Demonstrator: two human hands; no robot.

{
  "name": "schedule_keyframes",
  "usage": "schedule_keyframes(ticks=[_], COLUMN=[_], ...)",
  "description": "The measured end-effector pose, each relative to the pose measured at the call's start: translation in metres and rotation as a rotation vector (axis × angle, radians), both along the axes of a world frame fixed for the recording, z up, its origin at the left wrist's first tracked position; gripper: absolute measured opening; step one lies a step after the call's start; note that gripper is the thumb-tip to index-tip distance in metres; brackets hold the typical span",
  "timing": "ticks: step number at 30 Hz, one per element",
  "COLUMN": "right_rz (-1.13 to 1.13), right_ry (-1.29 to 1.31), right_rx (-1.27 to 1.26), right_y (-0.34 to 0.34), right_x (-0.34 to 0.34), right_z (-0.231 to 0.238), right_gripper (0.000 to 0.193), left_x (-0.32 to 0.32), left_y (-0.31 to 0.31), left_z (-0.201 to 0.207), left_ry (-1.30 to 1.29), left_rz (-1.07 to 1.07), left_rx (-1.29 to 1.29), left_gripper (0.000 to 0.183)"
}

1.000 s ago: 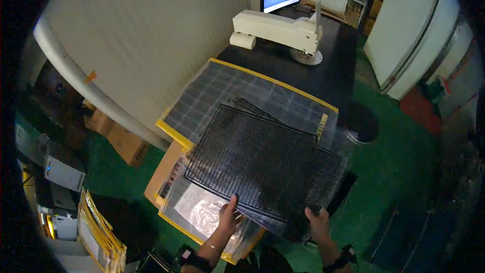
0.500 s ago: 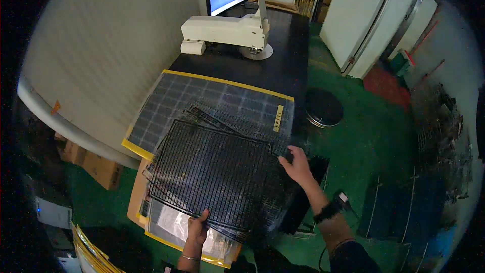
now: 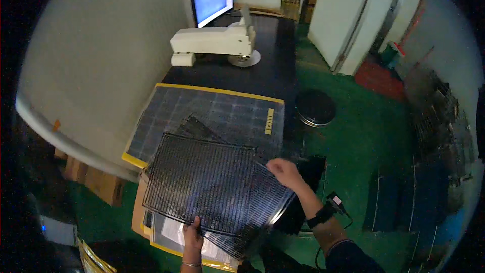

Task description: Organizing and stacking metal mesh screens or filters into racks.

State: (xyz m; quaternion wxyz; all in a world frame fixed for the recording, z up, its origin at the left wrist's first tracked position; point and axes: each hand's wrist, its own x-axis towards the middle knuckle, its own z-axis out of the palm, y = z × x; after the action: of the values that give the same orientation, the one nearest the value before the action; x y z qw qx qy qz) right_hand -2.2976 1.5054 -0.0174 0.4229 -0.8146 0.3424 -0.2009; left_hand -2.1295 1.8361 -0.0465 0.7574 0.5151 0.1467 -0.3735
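Note:
A black sheet with closely spaced rows of slots (image 3: 202, 182) lies tilted over the near part of the table. My left hand (image 3: 192, 235) grips its near edge, thumb on top and fingers hidden underneath. A second black slotted sheet (image 3: 268, 192) shows from under it on the right, turned at an angle, with light glinting along its right edge. My right hand (image 3: 285, 173) is closed at that lower sheet's far right edge, its fingertips curled out of sight. Beneath the sheets is a gridded grey mat (image 3: 212, 103) bordered with yellow tape.
A cream machine (image 3: 212, 41) with a round metal plate stands farther back on the black table (image 3: 275, 45), before a lit monitor (image 3: 214, 2). A round black stool (image 3: 316, 107) is at the right on the green floor. Cardboard boxes (image 3: 102, 184) sit by the left wall.
My right hand has curled in more and sits slightly left and lower in the picture. The lower sheet shows more on the right. The whole view has shifted a little.

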Motion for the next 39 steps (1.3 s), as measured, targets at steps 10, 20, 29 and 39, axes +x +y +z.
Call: schedule_keyframes(ticks=[10, 20, 29, 39], right_rz=[-0.611, -0.589, -0.436, -0.611], right_ry=[-0.112, -0.919, -0.342, -0.431], right_rx=[0.302, 0.623, 0.882, -0.121], right_y=[0.012, 0.024, 0.06, 0.007], right_x=[-0.04, -0.063, -0.051, -0.095], right_z=[-0.069, -0.042, -0.052, 0.025], right_gripper=[0.024, 0.014, 0.034, 0.021], left_x=[-0.011, 0.042, 0.056, 0.049], left_y=[-0.009, 0.019, 0.031, 0.009], left_z=[-0.012, -0.06, -0.06, -0.024], left_ry=[-0.139, -0.121, -0.061, -0.232], left_rz=[-0.082, -0.047, -0.052, -0.21], left_rx=[0.054, 0.187, 0.123, 0.129], left_gripper=[0.043, 0.034, 0.021, 0.038])
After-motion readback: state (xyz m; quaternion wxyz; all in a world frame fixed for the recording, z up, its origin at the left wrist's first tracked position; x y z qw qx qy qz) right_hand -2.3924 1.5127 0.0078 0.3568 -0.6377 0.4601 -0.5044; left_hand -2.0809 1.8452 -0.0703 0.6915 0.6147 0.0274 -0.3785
